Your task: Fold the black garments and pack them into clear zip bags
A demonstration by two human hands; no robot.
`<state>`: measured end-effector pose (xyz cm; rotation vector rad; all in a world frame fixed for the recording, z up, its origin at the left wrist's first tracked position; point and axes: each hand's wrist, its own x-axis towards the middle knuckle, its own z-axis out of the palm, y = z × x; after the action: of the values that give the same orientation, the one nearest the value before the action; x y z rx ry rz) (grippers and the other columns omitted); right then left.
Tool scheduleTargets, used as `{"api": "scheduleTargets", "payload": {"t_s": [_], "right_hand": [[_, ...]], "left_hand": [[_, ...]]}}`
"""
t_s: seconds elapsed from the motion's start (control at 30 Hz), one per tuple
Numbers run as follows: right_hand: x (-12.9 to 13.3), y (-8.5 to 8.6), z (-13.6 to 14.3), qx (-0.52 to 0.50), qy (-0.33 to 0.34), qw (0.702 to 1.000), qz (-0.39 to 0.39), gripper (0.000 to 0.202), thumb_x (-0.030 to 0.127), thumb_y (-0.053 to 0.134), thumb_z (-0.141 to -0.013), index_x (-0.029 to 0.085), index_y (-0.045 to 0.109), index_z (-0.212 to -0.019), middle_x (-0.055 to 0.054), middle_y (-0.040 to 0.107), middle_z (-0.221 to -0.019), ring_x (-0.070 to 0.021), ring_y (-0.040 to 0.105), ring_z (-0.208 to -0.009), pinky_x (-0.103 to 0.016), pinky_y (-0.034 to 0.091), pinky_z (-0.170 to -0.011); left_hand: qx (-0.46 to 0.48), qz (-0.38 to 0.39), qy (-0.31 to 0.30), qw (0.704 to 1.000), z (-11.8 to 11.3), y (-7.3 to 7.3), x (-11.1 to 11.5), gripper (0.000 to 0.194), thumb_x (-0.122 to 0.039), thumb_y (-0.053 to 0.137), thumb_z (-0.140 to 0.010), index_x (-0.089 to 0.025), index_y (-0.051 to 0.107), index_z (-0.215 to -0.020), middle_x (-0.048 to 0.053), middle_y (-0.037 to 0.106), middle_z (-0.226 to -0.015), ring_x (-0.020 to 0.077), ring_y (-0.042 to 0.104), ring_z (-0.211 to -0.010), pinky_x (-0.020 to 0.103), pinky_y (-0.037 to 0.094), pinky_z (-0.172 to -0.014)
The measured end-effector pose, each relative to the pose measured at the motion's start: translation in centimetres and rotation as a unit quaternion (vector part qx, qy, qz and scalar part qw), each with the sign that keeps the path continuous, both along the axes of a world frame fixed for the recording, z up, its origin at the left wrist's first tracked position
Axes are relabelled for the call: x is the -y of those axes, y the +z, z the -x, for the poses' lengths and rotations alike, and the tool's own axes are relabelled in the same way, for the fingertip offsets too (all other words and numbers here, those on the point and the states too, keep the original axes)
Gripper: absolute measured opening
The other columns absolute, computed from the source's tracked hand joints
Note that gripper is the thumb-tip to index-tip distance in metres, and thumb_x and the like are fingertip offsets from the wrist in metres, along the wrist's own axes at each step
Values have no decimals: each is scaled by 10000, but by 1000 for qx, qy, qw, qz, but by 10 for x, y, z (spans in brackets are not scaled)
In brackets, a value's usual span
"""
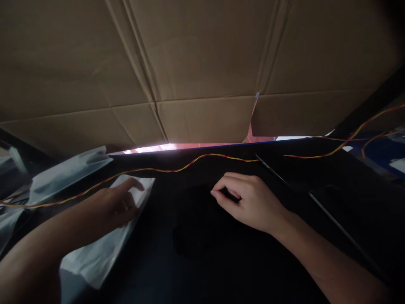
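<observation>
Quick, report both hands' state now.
Left hand: at the white packet, fingers curled; whether it grips can't be told.
Right hand: pinched shut, nothing visible in it.

We saw red-and-yellow wire, plain brown cardboard, whitish bags and a black worktop, its far edge blue.

White plastic packet: wrinkled, partly translucent, lying slantwise on black tabletop, far end smoother. Black item: low on tabletop, outline indistinct in shadow; details unreadable.
</observation>
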<state>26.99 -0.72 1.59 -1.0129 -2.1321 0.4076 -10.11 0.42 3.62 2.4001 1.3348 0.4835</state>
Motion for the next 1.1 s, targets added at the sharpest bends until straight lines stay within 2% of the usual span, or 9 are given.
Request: {"api": "scheduleTargets", "payload": {"t_s": [0.07, 0.1, 0.23, 0.37, 0.53, 0.73, 0.93, 1.0, 1.1], "right_hand": [[4, -1, 2, 5, 34, 999, -4, 90, 209, 668, -1015, 210, 757, -999, 39, 666, -793, -86, 539, -615, -241, 428, -609], [7, -2, 4, 13, 58, 998, -10, 105, 231, 671, -1029, 219, 761, -1082, 32, 694, -842, -93, 581, -657, -241, 452, -636], [19, -9, 16, 66, 131, 986, -81, 285, 329, 629, -1090, 279, 694, -1363, 20, 732, -962, -134, 647, -789, -270, 503, -695], [25, -13, 27, 95, 113, 980, -133, 226, 238, 536, -1114, 257, 761, -1117, 22, 704, -874, -139, 602, -748, -279, 477, -659], [24, -10, 30, 76, 94, 979, -163, 315, 187, 494, -1117, 258, 783, -1015, 46, 661, -774, -121, 565, -653, -289, 438, -601], [21, -9, 25, 24, 88, 980, -176, 278, 172, 551, -1105, 204, 791, -968, 24, 789, -886, -116, 692, -704, -286, 490, -618], [22, -10, 23, -29, 53, 984, -169, 190, 121, 599, -1059, 194, 767, -1006, -11, 853, -995, -144, 781, -787, -272, 596, -688], [23, -11, 24, -32, 50, 985, -159, 216, 108, 579, -1061, 201, 757, -983, -22, 859, -1056, -145, 792, -825, -265, 620, -720], [23, -14, 25, -4, 53, 986, -158, 243, 93, 574, -1057, 208, 752, -938, -16, 854, -1080, -145, 788, -829, -263, 611, -716]], "left_hand": [[18, 107, -18, 994, -25, 9, 6, 477, -270, 667, -963, -300, 482, -1401, -79, 701, -720, 145, 681, -542, 208, 574, -513], [53, 142, -22, 988, -38, 11, 9, 447, -281, 637, -995, -304, 446, -1399, -83, 674, -716, 141, 668, -545, 208, 573, -511], [222, 158, -15, 962, -85, 8, 21, 43, -307, 570, -1058, -266, 558, -1059, -58, 611, -731, 107, 604, -536, 198, 544, -487], [246, 149, -34, 957, -107, 4, 26, 181, -311, 553, -1060, -225, 639, -925, -26, 633, -692, 122, 617, -564, 215, 530, -499], [224, 147, -81, 960, -112, 5, 27, 249, -267, 518, -1068, -217, 682, -888, -9, 670, -729, 132, 628, -622, 236, 516, -557], [160, -1, -147, 976, -102, 3, 24, 184, -167, 505, -1015, -227, 675, -1052, 6, 712, -918, 151, 688, -789, 264, 550, -706], [102, 19, -218, 970, -92, 6, 19, 443, -41, 468, -904, -252, 635, -1256, 59, 675, -1108, 205, 684, -975, 326, 586, -828], [89, -3, -214, 973, -95, 4, 20, 450, -8, 468, -894, -260, 635, -1228, 46, 659, -1066, 188, 663, -940, 310, 568, -798], [86, -71, -188, 976, -97, 0, 21, 260, -16, 498, -893, -243, 588, -982, 8, 583, -885, 159, 576, -765, 292, 479, -647]]}}
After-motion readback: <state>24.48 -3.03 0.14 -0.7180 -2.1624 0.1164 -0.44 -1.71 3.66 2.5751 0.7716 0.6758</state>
